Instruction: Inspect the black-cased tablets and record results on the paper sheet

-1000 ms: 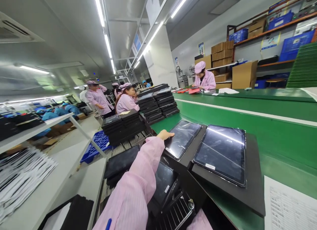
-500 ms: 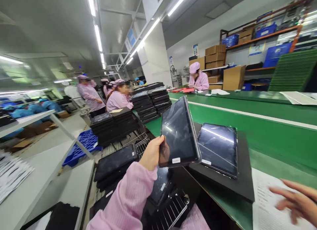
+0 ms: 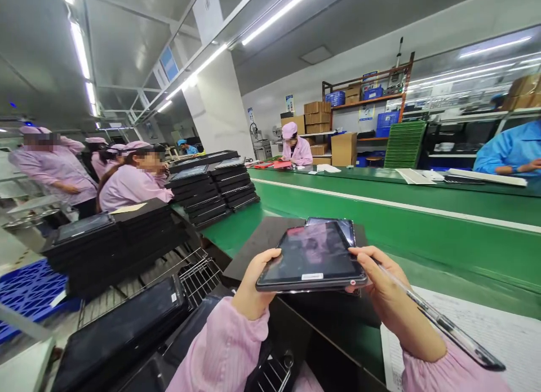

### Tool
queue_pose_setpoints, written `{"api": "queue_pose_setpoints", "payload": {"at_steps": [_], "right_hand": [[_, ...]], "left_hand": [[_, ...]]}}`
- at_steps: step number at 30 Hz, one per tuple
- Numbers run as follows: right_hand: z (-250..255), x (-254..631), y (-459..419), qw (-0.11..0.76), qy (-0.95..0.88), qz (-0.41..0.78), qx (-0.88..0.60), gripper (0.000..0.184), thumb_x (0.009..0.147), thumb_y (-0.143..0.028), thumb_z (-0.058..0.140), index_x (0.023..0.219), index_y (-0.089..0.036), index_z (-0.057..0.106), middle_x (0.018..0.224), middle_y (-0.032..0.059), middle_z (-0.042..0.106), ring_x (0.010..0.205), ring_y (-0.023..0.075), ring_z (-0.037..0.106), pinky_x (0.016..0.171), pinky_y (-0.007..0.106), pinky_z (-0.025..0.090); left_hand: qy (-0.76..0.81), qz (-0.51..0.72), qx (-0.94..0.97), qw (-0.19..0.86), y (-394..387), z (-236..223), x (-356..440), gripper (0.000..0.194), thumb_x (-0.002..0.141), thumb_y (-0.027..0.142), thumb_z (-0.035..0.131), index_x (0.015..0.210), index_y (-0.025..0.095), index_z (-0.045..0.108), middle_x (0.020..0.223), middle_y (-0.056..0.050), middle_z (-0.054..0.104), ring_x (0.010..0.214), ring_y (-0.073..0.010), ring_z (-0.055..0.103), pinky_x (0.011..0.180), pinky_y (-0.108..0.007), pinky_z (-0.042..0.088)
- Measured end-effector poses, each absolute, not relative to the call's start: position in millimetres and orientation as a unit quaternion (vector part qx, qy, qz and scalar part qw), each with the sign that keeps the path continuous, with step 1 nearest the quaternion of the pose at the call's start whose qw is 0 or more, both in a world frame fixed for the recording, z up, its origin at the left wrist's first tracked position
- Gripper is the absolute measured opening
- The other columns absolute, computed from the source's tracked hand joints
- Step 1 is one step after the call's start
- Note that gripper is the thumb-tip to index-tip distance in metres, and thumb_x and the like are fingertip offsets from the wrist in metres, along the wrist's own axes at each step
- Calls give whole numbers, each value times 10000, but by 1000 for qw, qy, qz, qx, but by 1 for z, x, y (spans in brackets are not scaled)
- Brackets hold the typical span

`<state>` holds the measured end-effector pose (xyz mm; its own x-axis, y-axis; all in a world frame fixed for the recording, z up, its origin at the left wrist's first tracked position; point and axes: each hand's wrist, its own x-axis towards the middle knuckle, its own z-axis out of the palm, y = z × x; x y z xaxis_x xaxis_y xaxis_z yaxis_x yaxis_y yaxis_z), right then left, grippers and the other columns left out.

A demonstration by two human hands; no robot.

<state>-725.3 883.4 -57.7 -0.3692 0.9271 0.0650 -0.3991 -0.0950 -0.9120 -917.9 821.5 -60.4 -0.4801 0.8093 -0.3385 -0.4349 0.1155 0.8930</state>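
Observation:
A black tablet point(image 3: 311, 257) is held level in front of me, screen up, with a small white label on its near edge. My left hand point(image 3: 252, 288) grips its left edge. My right hand point(image 3: 382, 279) holds its right edge and also has a thin pen point(image 3: 439, 321) clamped between the fingers. Behind the held tablet, a second tablet point(image 3: 344, 227) lies on a black foam tray point(image 3: 257, 248) on the green conveyor bench point(image 3: 422, 240).
Stacks of black trays point(image 3: 211, 186) stand further along the bench and on a wire rack point(image 3: 194, 274) to the left. A printed paper sheet point(image 3: 499, 330) lies at my right. Several workers in pink coats are at the left and far side; a blue sleeve point(image 3: 505, 150) is at right.
The left hand lifted a tablet off the foam tray, tilted it upright, then brought it level in front of me. The right hand came in and took its right edge.

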Motion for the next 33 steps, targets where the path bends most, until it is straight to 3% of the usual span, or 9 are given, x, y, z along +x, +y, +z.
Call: {"api": "queue_pose_setpoints", "payload": {"at_steps": [6,20,27,29,33], "right_hand": [[-40,-732,882,488,-423,705,-293,442,480,-463,863,657,-144,614,628,14,604,490,156,602,395,201,513],[-34,-743,884,477,-417,724,-271,428,496,-449,867,656,-149,606,575,0,594,506,167,622,411,197,528],[-43,-734,886,458,-464,693,-308,484,509,-522,834,746,-157,621,612,21,614,515,167,600,432,229,534],[-49,-721,889,458,-504,649,-339,485,546,-521,819,815,-163,633,697,42,642,574,183,611,476,252,550],[-60,-679,897,481,-535,543,-432,481,568,-559,783,824,-181,630,876,111,667,678,237,633,510,283,558]], "left_hand": [[471,713,142,500,824,-41,-917,116,701,231,540,601,172,551,525,-3,606,480,-147,580,469,-255,488],[469,708,131,512,826,-39,-927,165,750,214,509,598,163,547,498,2,555,437,-121,542,464,-255,516],[503,675,147,519,826,-44,-930,128,661,224,555,557,157,520,506,-4,556,421,-105,504,442,-224,455],[508,666,167,520,828,-44,-937,70,593,196,599,605,149,549,539,1,575,444,-106,521,442,-205,427],[529,672,236,462,836,-44,-975,376,539,143,616,915,161,627,751,-4,670,677,-185,634,589,-231,483]]}}
